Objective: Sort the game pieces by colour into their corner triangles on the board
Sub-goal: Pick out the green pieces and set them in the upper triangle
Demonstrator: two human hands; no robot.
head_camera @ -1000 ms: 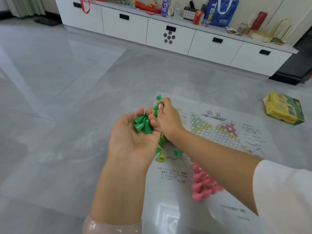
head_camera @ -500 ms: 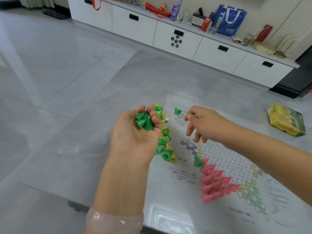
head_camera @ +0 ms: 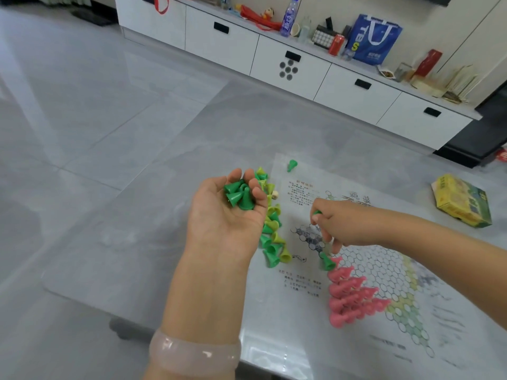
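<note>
— Grey glossy surface (head_camera: 153, 242), with a white drawer cabinet (head_camera: 356, 94) behind it across the tiled floor. What lies on it?

— A thin white paper game board printed with a hexagon grid (head_camera: 365, 270), reaching toward the surface's right edge. Along the board's left edge runs a row of dark green and yellow-green cone-shaped plastic game pieces (head_camera: 271, 234). A cluster of pink cone pieces (head_camera: 348, 294) fills one corner triangle near the front. One dark green cone (head_camera: 327, 261) stands just beside the pink cluster's far tip, and another lone green piece (head_camera: 292, 164) lies at the board's far left corner.

— And the hands?

— The left hand (head_camera: 227, 215) is held palm up above the surface, fingers curled round a small heap of dark green cones (head_camera: 237, 193). The right hand (head_camera: 340, 223) hovers over the board's grey triangle, fingertips pinching one green piece (head_camera: 317, 213).

— Anything else?

— A yellow-green cardboard box (head_camera: 461, 200) lies near the far right edge.
</note>
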